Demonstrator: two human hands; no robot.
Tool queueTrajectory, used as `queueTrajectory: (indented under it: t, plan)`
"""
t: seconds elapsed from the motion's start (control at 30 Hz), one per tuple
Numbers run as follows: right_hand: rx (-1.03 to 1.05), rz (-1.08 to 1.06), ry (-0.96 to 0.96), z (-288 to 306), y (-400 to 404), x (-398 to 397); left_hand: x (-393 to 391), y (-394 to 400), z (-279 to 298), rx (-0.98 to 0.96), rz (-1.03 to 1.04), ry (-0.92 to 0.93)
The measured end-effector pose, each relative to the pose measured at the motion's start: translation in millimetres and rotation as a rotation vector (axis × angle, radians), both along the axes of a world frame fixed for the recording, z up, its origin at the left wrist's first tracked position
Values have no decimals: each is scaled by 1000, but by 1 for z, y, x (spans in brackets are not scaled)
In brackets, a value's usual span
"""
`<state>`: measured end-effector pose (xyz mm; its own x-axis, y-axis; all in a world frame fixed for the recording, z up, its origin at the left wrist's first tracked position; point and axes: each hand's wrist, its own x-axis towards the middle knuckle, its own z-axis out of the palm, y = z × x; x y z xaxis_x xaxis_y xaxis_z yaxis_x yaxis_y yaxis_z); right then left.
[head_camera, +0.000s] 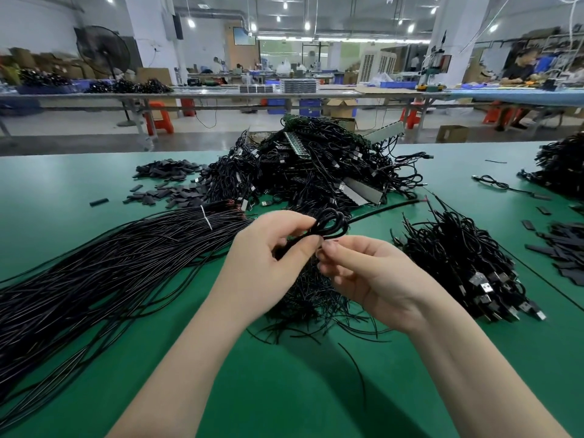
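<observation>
Green table (pixel 284 390) — one looped black cable (pixel 330 224) — pinched by two grips, left hand (pixel 268 263) and right hand (pixel 373 276).

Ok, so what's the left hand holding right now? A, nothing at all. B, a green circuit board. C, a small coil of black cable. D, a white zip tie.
C: the left hand grips a coiled black cable above the green table, and the right hand pinches at the coil's lower end.
</observation>
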<state>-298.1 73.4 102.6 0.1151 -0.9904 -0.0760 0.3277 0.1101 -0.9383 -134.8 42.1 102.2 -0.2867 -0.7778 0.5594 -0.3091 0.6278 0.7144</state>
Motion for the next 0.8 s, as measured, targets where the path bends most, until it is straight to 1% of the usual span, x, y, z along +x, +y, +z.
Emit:
queueTrajectory:
  t: [0.07,0.1,0.13,0.17,0.2,0.23,0.27,0.3,0.33,0.37,0.4,0.43,0.47,0.5,0.57,0.6,0.63,0.67,0.7,0.8]
  plan:
    - [-7,-2,-85,-2,-1,2,3,-4,-1,-42,-14,21]
    - [-51,-33,-98,-4,-2,3,4,-6,-2,-25,-24,31]
    - [-136,-94,-40,-6,-3,4,3,-7,-3,27,-30,56]
    - [-269,-188,119,-10,-5,6,1,-8,-4,122,-36,113]
    - [-443,-319,376,-15,-7,6,-2,-8,-5,268,-50,198]
    - [-658,-477,687,-21,-10,6,-5,-8,-7,471,-83,304]
    - [-888,-599,959,-26,-12,6,-6,-10,-9,705,-136,414]
    - [-1105,-659,1159,-30,-14,6,-7,-11,-9,938,-195,520]
    - [-1283,-673,1290,-35,-16,4,-6,-12,-9,1107,-239,596]
    - [-1381,-674,1346,-40,-17,2,-5,-14,-11,1183,-254,626]
    - [-1370,-673,1337,-44,-19,1,-5,-17,-14,1165,-251,614]
    - [-1264,-665,1272,-46,-21,1,-6,-20,-18,1066,-216,560]
    - [-1082,-630,1146,-46,-21,1,-7,-22,-23,912,-158,492]
    - [-847,-552,977,-45,-21,3,-8,-22,-26,743,-89,433]
    - [-383,-308,489,-40,-22,5,-8,-26,-34,439,17,332]
    - [-204,-224,257,-38,-25,3,-8,-29,-38,335,28,277]
    - [-87,-169,105,-39,-27,-1,-8,-30,-42,266,26,213]
    - [-22,-135,39,-39,-27,-4,-8,-31,-46,224,17,160]
    - [16,-109,30,-41,-27,-6,-10,-31,-50,213,4,135]
    - [103,-90,64,-48,-26,-4,-14,-31,-59,240,-48,165]
